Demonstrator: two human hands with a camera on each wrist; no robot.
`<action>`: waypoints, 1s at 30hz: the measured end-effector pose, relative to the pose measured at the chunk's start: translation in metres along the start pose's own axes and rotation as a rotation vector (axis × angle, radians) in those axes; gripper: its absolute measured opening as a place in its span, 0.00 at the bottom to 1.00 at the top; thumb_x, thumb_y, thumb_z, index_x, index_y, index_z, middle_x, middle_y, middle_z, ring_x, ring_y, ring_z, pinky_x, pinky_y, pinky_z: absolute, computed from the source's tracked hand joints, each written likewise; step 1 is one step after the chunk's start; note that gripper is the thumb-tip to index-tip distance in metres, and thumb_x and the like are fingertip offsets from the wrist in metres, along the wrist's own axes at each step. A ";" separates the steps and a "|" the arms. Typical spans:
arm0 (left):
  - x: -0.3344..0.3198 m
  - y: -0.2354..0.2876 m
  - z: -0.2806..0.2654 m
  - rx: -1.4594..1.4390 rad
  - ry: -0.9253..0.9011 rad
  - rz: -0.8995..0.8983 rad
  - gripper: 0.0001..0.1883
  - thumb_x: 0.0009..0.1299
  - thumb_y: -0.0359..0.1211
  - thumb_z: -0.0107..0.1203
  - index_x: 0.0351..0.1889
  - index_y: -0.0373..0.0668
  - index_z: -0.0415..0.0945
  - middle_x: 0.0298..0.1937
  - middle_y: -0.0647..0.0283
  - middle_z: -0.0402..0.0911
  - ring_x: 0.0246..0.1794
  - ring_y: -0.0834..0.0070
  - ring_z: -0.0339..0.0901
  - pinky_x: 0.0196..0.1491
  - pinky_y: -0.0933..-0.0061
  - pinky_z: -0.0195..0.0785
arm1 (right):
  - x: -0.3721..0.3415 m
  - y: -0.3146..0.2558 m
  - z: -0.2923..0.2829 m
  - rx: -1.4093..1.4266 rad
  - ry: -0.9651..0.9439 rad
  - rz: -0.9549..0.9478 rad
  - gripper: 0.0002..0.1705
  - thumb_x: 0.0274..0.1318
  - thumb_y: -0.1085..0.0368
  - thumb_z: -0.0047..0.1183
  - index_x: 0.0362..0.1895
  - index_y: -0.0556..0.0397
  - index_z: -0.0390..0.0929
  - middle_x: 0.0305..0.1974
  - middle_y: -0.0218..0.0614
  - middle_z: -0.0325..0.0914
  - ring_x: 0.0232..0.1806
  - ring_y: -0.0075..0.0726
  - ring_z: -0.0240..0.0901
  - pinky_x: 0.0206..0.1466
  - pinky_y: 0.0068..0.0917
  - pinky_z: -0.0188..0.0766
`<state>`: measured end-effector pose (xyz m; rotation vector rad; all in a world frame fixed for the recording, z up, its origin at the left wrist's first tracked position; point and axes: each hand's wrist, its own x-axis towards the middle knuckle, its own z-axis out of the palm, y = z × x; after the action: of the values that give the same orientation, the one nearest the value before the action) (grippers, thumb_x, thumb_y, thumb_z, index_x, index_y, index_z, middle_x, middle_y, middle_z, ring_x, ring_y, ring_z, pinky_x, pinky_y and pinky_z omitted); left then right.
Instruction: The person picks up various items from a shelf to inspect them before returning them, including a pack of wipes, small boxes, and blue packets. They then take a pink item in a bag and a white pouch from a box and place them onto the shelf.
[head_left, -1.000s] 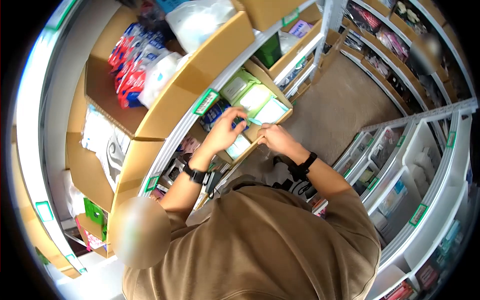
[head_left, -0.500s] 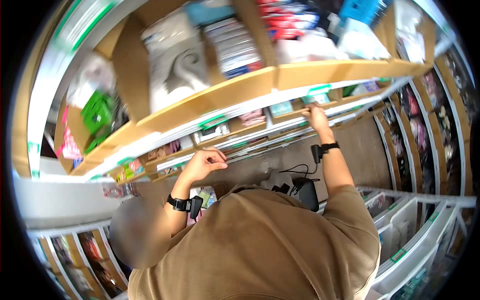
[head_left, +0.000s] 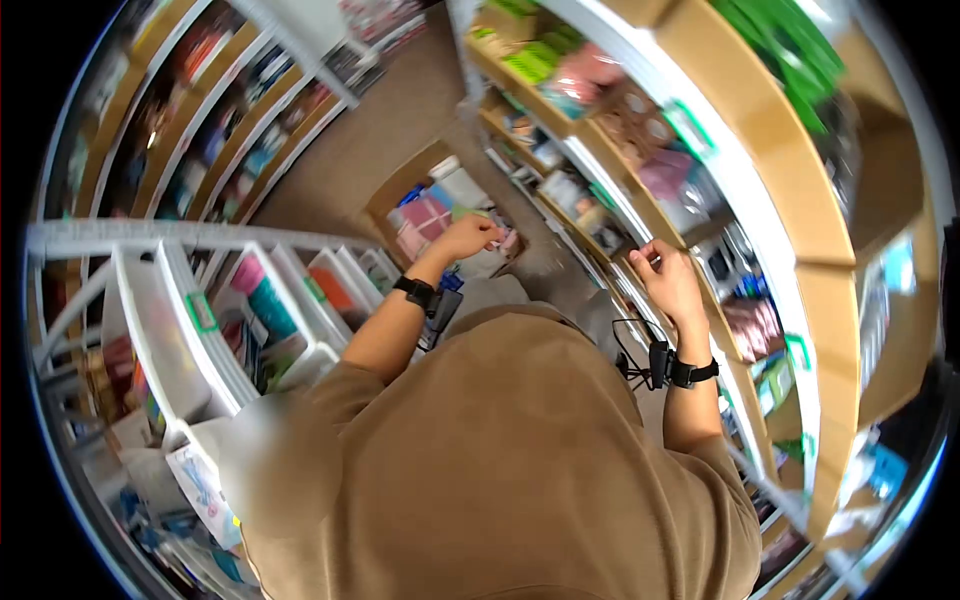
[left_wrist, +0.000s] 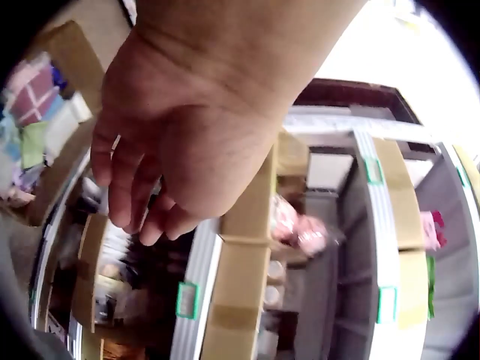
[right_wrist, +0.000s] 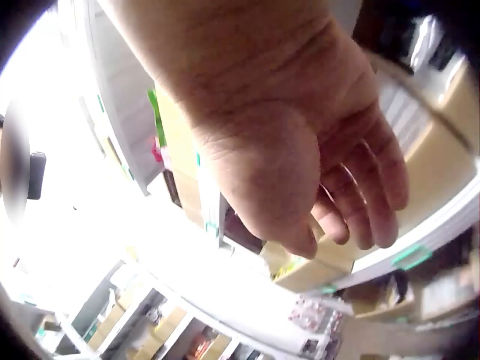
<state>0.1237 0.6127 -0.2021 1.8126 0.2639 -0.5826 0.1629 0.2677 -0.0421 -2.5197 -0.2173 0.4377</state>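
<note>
My left hand (head_left: 468, 238) hangs in the air with loosely bent fingers and holds nothing. In the head view it overlaps a cardboard box (head_left: 390, 185) on the floor. Pink, blue, white and green packets (left_wrist: 34, 124) fill that box, which the left wrist view shows off to one side of the hand. My right hand (head_left: 668, 280) is raised beside the shelf bins on the right, its fingers relaxed and nothing between them. From the right wrist camera, the thumb and fingers of this hand (right_wrist: 292, 165) hang down loosely in front of blurred shelving.
Shelves with cardboard bins (head_left: 760, 165) of packaged goods rise on the right. White plastic bins (head_left: 165, 330) stand in a rack on the left. More shelving (head_left: 190, 120) lies at the far left, and a black cable (head_left: 632, 345) hangs near the right wrist.
The body has turned away from the bin of green packs, so the floor box has come into view. The right hand has let go of a bin's edge. Both hands now hang free.
</note>
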 end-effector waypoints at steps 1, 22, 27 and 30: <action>-0.004 -0.020 -0.009 -0.028 0.035 -0.019 0.15 0.71 0.38 0.56 0.34 0.33 0.83 0.29 0.61 0.84 0.29 0.75 0.79 0.36 0.71 0.72 | 0.017 -0.016 0.011 -0.029 -0.079 -0.042 0.17 0.59 0.54 0.59 0.35 0.57 0.79 0.28 0.47 0.81 0.32 0.50 0.80 0.38 0.41 0.73; 0.135 -0.426 -0.003 -0.237 0.795 -0.729 0.20 0.64 0.36 0.62 0.48 0.34 0.72 0.43 0.48 0.81 0.41 0.59 0.81 0.44 0.56 0.74 | 0.212 0.117 0.428 -0.138 -0.792 -0.010 0.31 0.59 0.59 0.57 0.64 0.56 0.65 0.69 0.54 0.55 0.67 0.63 0.60 0.68 0.44 0.63; 0.200 -0.549 -0.016 -0.100 0.888 -0.973 0.35 0.61 0.41 0.61 0.62 0.33 0.62 0.62 0.37 0.68 0.64 0.44 0.67 0.64 0.54 0.64 | 0.223 0.151 0.474 -0.256 -0.665 -0.098 0.33 0.57 0.61 0.59 0.65 0.57 0.64 0.70 0.58 0.52 0.67 0.68 0.59 0.69 0.45 0.62; 0.224 -0.570 -0.018 -0.094 0.979 -0.985 0.35 0.60 0.43 0.62 0.63 0.37 0.63 0.64 0.38 0.64 0.66 0.45 0.64 0.66 0.53 0.61 | 0.230 0.164 0.482 -0.246 -0.681 -0.059 0.31 0.58 0.62 0.58 0.64 0.58 0.65 0.69 0.59 0.53 0.67 0.69 0.59 0.68 0.45 0.62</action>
<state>0.0573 0.7867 -0.7856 1.6632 1.8658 -0.2561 0.2169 0.4333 -0.5729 -2.4912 -0.6316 1.3037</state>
